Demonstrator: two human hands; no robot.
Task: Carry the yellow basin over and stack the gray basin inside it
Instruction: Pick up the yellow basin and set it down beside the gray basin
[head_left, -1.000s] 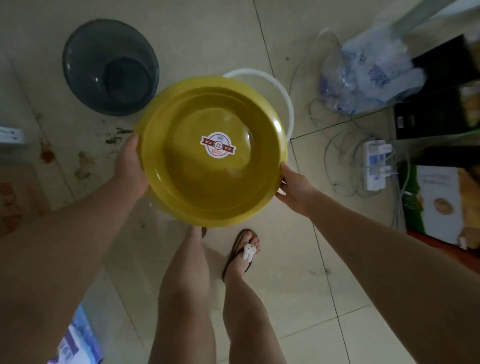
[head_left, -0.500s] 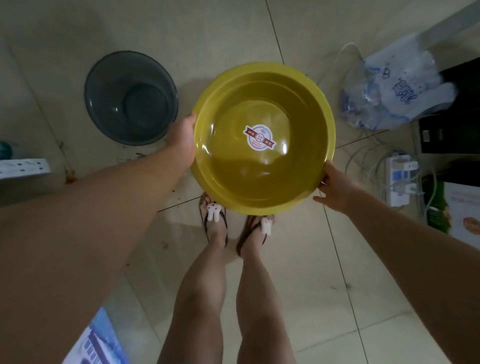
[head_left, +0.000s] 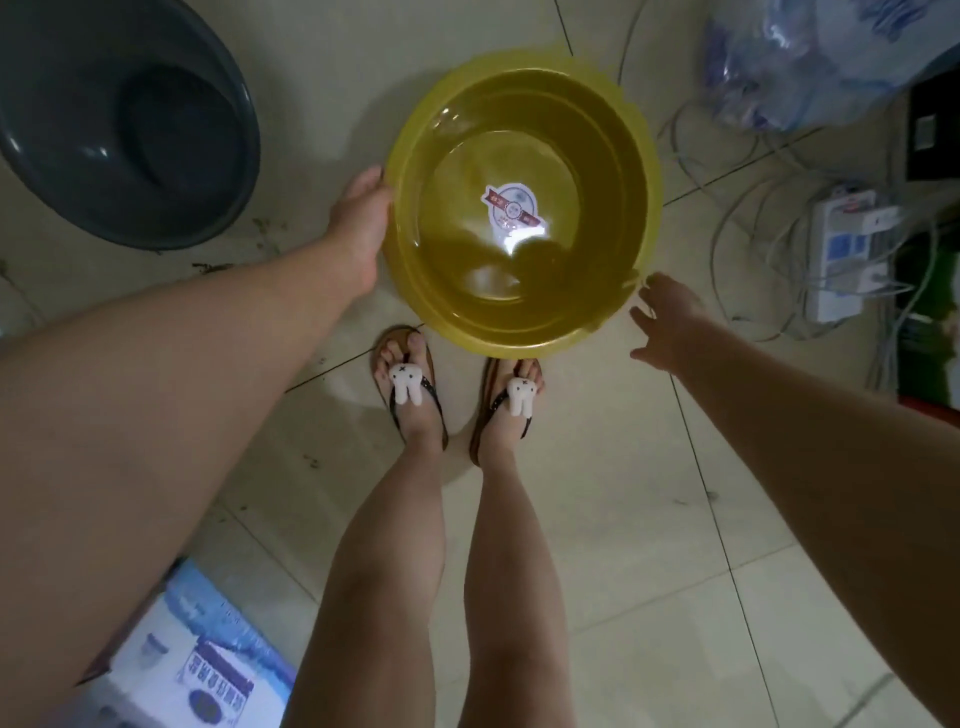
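The yellow basin (head_left: 524, 202) with a round sticker inside sits low over the tiled floor, just ahead of my feet. My left hand (head_left: 358, 228) grips its left rim. Beside the basin's lower right rim, my right hand (head_left: 670, 322) is off the rim with fingers spread. The gray basin (head_left: 119, 124) stands empty on the floor at the upper left, a short gap from the yellow one.
A plastic bag of bottles (head_left: 810, 62) lies at the upper right. A power strip (head_left: 852, 254) with tangled cables sits on the right. A blue and white carton (head_left: 197, 665) is at the lower left. My sandalled feet (head_left: 457, 395) stand below the basin.
The yellow basin has come down toward the floor near the gray basin. My right hand has let go of its rim and opened; my left hand still holds the rim.
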